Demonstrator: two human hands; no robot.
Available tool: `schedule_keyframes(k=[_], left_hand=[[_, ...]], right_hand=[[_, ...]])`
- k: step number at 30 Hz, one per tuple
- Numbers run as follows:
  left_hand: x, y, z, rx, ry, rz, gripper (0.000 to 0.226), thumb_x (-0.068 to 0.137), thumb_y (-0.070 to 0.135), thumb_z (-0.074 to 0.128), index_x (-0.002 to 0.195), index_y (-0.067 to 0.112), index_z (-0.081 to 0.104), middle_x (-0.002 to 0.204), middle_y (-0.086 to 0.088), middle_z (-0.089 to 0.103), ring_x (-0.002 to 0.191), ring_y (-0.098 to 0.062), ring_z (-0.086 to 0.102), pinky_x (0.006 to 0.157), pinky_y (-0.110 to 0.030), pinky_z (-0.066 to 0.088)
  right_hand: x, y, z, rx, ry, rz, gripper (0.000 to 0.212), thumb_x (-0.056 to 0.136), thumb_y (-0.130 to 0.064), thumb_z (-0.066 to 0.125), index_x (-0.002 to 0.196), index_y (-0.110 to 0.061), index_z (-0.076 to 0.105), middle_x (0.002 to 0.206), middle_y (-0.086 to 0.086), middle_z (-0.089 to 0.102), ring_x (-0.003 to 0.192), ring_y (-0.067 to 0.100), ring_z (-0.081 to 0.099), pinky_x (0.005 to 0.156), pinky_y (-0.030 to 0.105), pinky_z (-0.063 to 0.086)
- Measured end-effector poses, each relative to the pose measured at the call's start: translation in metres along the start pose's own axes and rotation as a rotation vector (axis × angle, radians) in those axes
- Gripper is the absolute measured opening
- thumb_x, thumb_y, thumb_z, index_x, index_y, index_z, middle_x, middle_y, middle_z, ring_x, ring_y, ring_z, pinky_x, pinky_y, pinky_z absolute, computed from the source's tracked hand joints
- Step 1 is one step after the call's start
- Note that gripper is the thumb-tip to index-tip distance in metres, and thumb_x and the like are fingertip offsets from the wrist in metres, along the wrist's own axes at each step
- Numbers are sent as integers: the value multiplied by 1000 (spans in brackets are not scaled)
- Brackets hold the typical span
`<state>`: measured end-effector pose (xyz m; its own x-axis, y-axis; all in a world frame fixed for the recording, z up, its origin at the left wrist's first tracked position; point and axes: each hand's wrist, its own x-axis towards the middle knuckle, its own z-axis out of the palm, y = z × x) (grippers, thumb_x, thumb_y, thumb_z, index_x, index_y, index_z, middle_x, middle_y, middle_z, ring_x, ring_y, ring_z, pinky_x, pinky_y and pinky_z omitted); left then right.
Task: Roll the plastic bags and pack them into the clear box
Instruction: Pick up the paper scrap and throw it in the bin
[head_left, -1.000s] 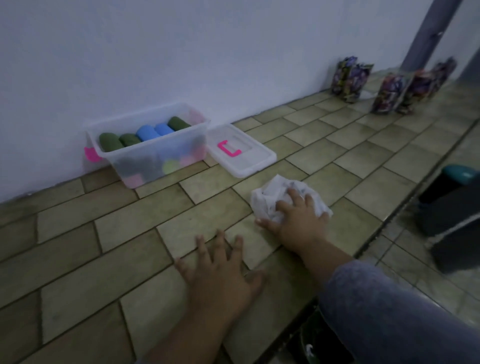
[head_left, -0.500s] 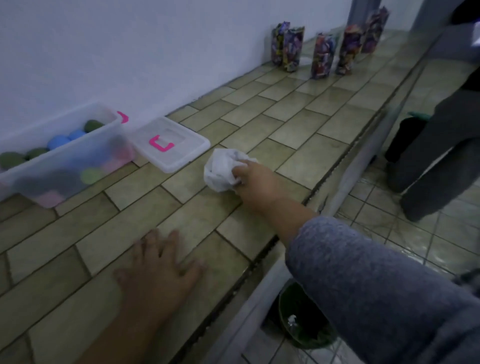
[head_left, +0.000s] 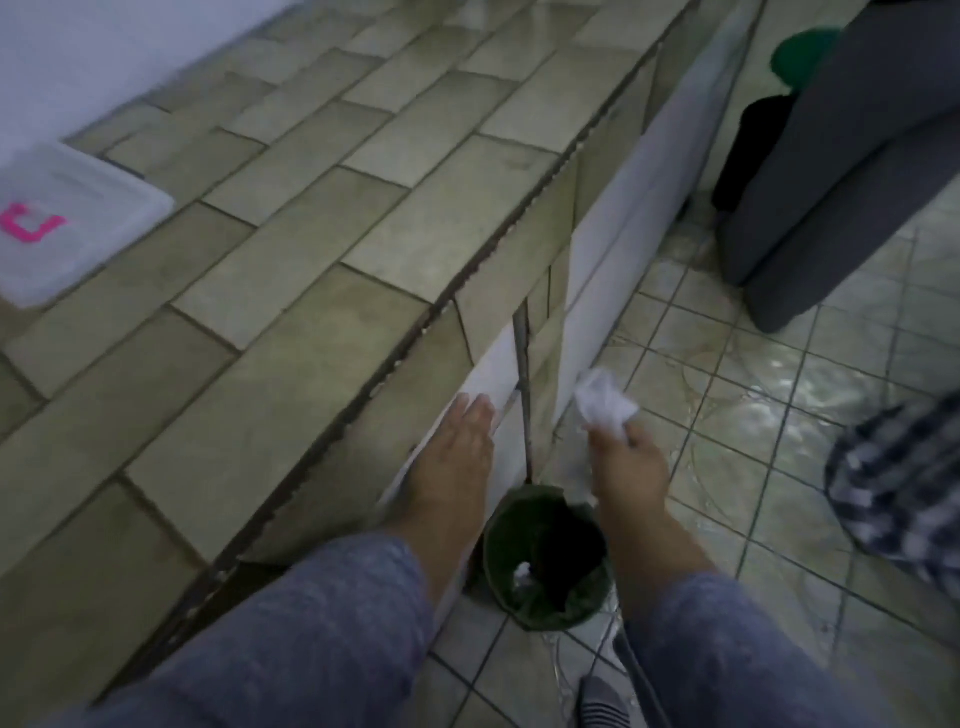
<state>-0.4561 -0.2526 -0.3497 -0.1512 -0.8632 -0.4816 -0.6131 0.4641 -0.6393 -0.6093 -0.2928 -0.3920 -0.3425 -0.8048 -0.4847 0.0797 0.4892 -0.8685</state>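
My right hand (head_left: 631, 460) pinches a crumpled white plastic bag (head_left: 602, 402) in the air beyond the counter's front edge, just above a green bin (head_left: 545, 561) on the floor. My left hand (head_left: 460, 436) is flat with fingers straight, lying against the tiled front face of the counter (head_left: 291, 291). The clear box is out of view; only its lid (head_left: 57, 218) with a pink handle shows at the far left on the counter.
The green bin holds a scrap of white material. A thin metal rod (head_left: 524, 395) stands against the counter front. Another person's dark trouser legs (head_left: 831, 166) are at the right, with a checked cloth (head_left: 893, 483) at the right edge. The floor is tiled and glossy.
My right hand lifted the crumpled bag off the counter and carried it right and down over the bin. My left hand slid off the countertop to its front face. The view swung right; the box left the frame.
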Motion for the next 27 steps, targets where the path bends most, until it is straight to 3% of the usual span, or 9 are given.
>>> schedule_keyframes(k=[3, 8, 14, 17, 19, 21, 22, 27], left_hand=[[23, 26, 33, 120, -29, 23, 70, 98, 47, 17, 148, 5, -7, 151, -28, -19, 133, -52, -25, 84, -71, -32], [45, 53, 72, 190, 16, -7, 82, 93, 58, 24, 148, 3, -5, 149, -35, -16, 124, -59, -29, 85, -75, -26], [52, 57, 75, 239, 71, -19, 79, 94, 57, 25, 149, 6, -1, 150, -34, -14, 124, -59, -28, 80, -77, -29], [52, 59, 74, 251, 84, -16, 75, 95, 54, 23, 149, 7, -1, 150, -34, -14, 124, -59, -28, 81, -77, -28], [52, 60, 75, 246, 93, -24, 74, 95, 53, 21, 149, 7, 0, 150, -34, -15, 123, -59, -30, 82, -78, -28], [52, 60, 75, 253, 91, -32, 74, 95, 53, 21, 149, 7, 1, 149, -35, -15, 122, -60, -30, 83, -78, -27], [52, 60, 75, 259, 85, -34, 74, 94, 53, 20, 149, 8, 1, 150, -35, -15, 121, -60, -31, 83, -79, -27], [48, 57, 68, 262, 21, -28, 73, 95, 52, 21, 149, 8, 0, 149, -35, -15, 124, -59, -30, 84, -78, -27]], right_hand=[[6, 94, 7, -125, -45, 199, 22, 81, -42, 69, 95, -26, 62, 97, 6, 66, 78, 22, 57, 65, 28, 45], [28, 182, 20, -328, -118, 391, 41, 85, -29, 67, 120, -9, 60, 115, 15, 62, 99, 34, 57, 87, 39, 45], [47, 201, 31, -311, -262, 375, 70, 82, -23, 73, 143, -19, 40, 140, 11, 48, 122, 34, 48, 99, 42, 42], [52, 206, 29, -403, -346, 378, 66, 85, -15, 68, 144, -14, 38, 140, 16, 48, 123, 37, 47, 102, 42, 40], [54, 207, 26, -422, -364, 395, 61, 89, -10, 62, 145, -15, 37, 136, 15, 50, 121, 37, 48, 96, 30, 44], [54, 209, 24, -350, -328, 420, 59, 90, -3, 58, 145, -14, 37, 130, 11, 51, 116, 32, 50, 71, 13, 42], [54, 208, 23, -350, -314, 422, 58, 90, -3, 58, 144, -14, 38, 132, 11, 51, 114, 30, 50, 69, 13, 38], [57, 196, 26, -404, -327, 450, 57, 89, -13, 63, 141, -12, 42, 141, 15, 47, 126, 35, 46, 97, 37, 40]])
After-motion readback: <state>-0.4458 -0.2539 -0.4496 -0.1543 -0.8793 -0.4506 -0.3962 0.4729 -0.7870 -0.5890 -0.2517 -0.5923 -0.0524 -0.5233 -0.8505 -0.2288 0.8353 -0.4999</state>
